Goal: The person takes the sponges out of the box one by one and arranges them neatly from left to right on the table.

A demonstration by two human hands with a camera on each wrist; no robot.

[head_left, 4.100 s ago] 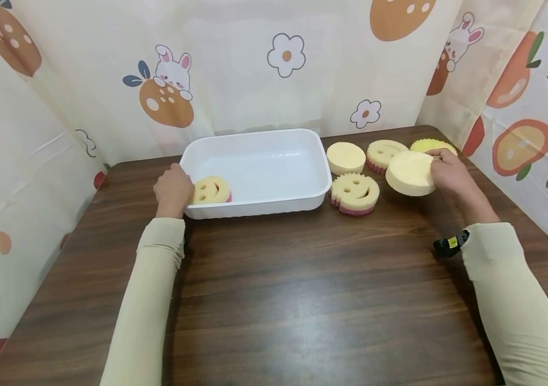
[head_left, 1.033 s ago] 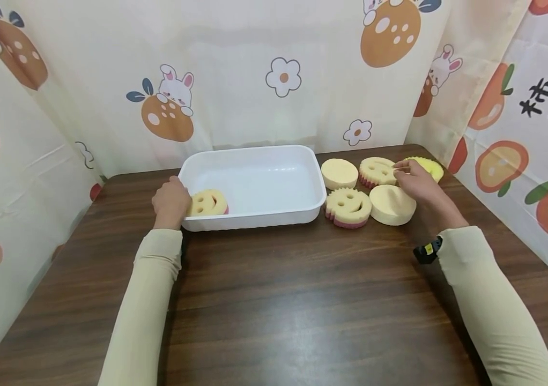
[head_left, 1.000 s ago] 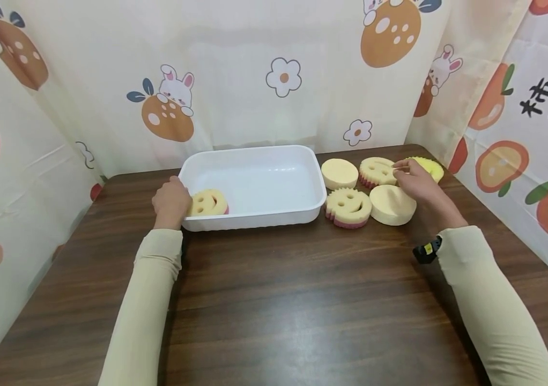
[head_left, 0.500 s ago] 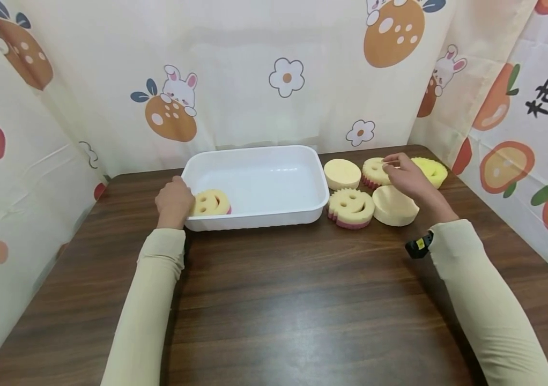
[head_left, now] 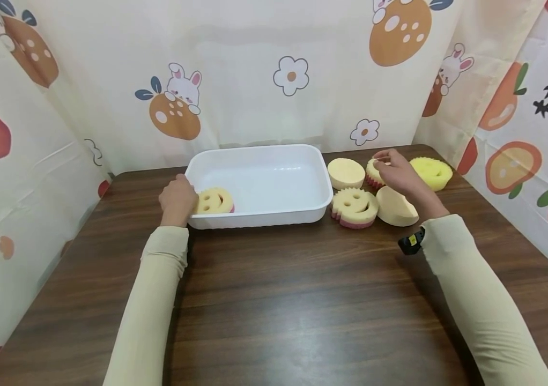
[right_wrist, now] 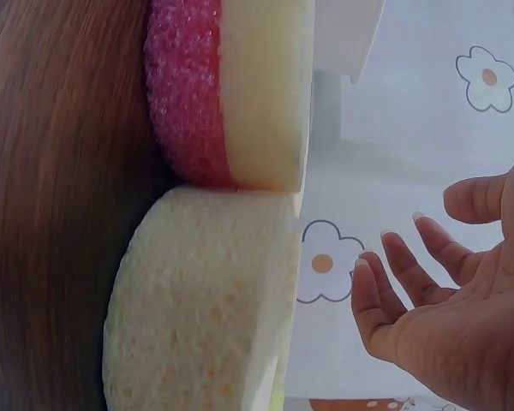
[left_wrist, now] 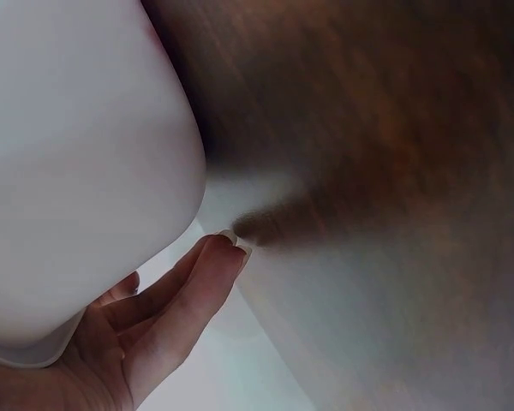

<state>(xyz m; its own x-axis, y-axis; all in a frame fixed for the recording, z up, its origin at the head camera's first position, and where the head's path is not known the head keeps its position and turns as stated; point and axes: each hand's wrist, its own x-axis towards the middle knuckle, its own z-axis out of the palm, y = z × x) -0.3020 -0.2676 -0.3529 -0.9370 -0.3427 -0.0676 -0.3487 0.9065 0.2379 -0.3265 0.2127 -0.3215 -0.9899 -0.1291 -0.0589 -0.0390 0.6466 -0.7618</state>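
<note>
My left hand grips the left end of a white rectangular tray. In the left wrist view its fingers reach along the tray's outer wall. A smiley-face sponge, cream over pink, lies in the tray's front left corner. My right hand hovers with loose, parted fingers, holding nothing. It partly covers the rear smiley sponge and a plain round cream sponge. The right wrist view shows that plain sponge touching the pink-and-cream front sponge, the hand apart from both.
Right of the tray stand another plain round sponge and the front smiley sponge, close to its wall. A bright yellow sponge lies at the back right. Printed curtains rise right behind the brown table.
The plain round sponge earlier in my right hand now stands on the table. That hand has let go and moved left across the rear smiley sponge. My left hand keeps its place.
</note>
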